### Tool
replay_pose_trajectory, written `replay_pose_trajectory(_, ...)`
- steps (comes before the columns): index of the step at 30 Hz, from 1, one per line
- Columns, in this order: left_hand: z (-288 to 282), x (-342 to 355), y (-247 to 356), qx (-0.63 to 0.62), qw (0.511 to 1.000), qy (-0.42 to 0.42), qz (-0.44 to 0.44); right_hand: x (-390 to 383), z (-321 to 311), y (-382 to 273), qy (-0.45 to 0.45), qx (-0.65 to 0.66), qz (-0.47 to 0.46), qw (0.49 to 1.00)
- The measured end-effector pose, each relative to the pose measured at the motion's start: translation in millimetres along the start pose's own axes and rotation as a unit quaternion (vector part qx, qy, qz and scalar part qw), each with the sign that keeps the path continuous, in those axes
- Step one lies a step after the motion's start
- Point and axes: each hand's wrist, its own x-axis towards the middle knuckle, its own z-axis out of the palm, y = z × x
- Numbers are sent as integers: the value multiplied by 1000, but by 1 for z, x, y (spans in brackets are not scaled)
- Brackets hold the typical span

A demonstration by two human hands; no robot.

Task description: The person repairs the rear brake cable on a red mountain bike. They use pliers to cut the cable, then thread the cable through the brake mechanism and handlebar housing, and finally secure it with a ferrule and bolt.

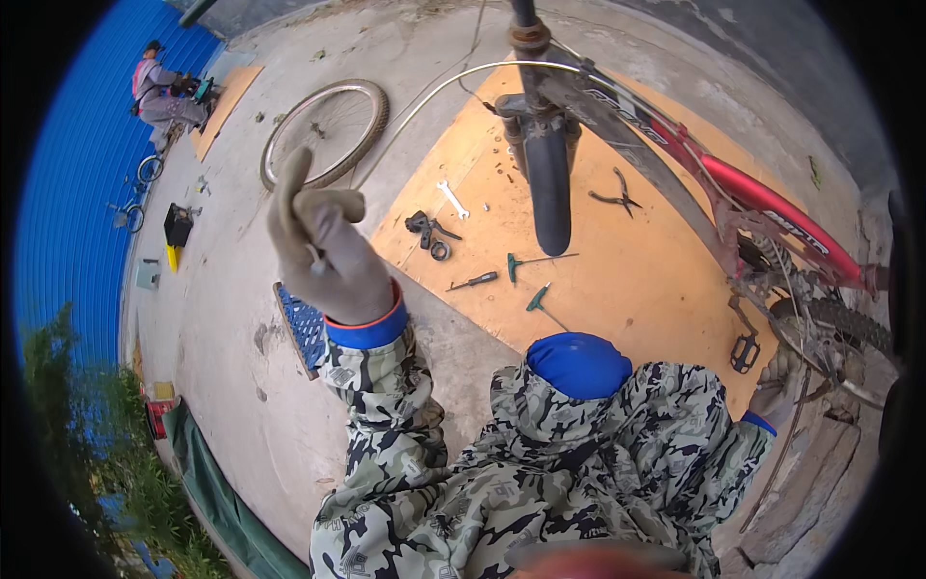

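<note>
My left hand (336, 253), in a greyish work glove, is raised over the concrete beside the board. Its fingers are bent, and a small pale piece shows between them, too small to make out. My right hand (775, 384), also gloved, is low at the right, close to the rear wheel (849, 328) and pedal (744, 353); its fingers are hidden. A red and black bicycle frame (772, 207) stands over the board, with a black mudguard (549, 193) at its fork and no front wheel fitted. A loose wheel (371, 130) lies on the concrete.
On the wooden board (637, 289) lie a spanner (452, 200), pliers (617, 193), a screwdriver (474, 281), green T-handled keys (538, 297), black parts (429, 232) and small hardware. A blue grate (302, 328) is left. Another person (164, 96) crouches far off by a blue wall.
</note>
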Motion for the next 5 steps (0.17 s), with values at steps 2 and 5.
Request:
replay_pose_trajectory(2, -58, 37, -17, 146, 979, 118, 80, -1, 67, 17, -161, 128, 62, 977)
replay_pose_trajectory(5, -149, 65, -5, 176, 932, 304, 92, 63, 252, 89, -341, 195, 190, 900)
